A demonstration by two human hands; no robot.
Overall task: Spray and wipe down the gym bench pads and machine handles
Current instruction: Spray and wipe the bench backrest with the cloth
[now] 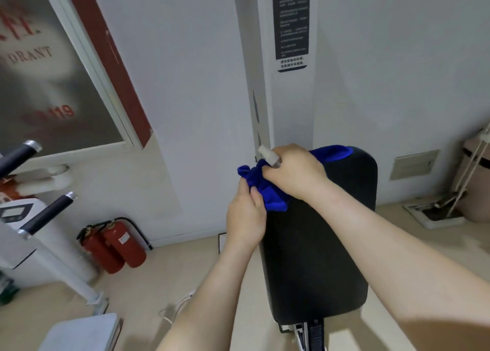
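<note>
While the black bench pad (318,244) stands below your fingers, a blue cloth (267,189) lies over its far top edge and hangs down on its left side. Your left hand (245,218) holds the lower part of this cloth; its fingers (256,194) are closed together on the blue fabric, the thumb pressing from the front. Your right hand (294,173) is just above and crosses over the cloth. Its fingers are wrapped around a small spray bottle (269,156), and the white top of the bottle comes out past your knuckles toward the wall. The two hands are almost touching each other over the cloth.

Beyond your fingers stands a white upright post (261,72) with a dark label (291,19). Far to the left of your fingers, two red fire extinguishers (116,244) stand on the floor by the wall, and two dark machine handles (45,213) with metal ends point up to the right.
</note>
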